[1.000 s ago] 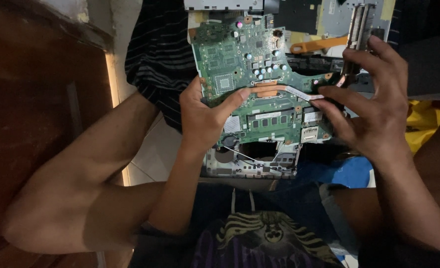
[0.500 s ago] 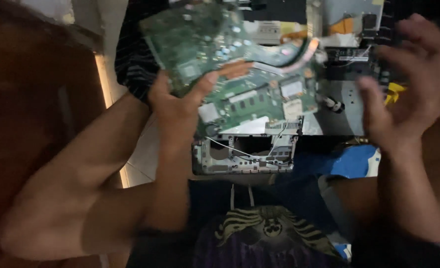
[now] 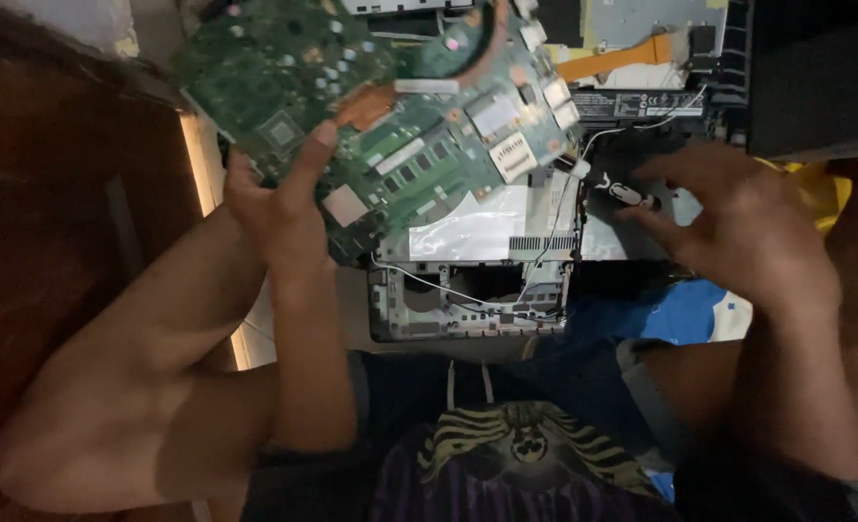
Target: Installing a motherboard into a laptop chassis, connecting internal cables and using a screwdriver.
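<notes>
Opened laptop chassis [image 3: 467, 290], green motherboard [image 3: 390, 116] gripped in left hand [image 3: 279, 208]

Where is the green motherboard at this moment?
In the head view, the green motherboard is at upper left, tilted and lifted by the left hand above the open laptop chassis; the right hand is apart from it, near a white cable.

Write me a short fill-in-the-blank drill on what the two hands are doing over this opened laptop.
1. The left hand grips the green ____ by its edge.
2. The lifted board's colour is ____.
3. The right hand hovers over the open laptop chassis, holding ____.
4. The ribbon cable near the top is coloured ____.

Missing words: circuit board; green; nothing; orange
</notes>
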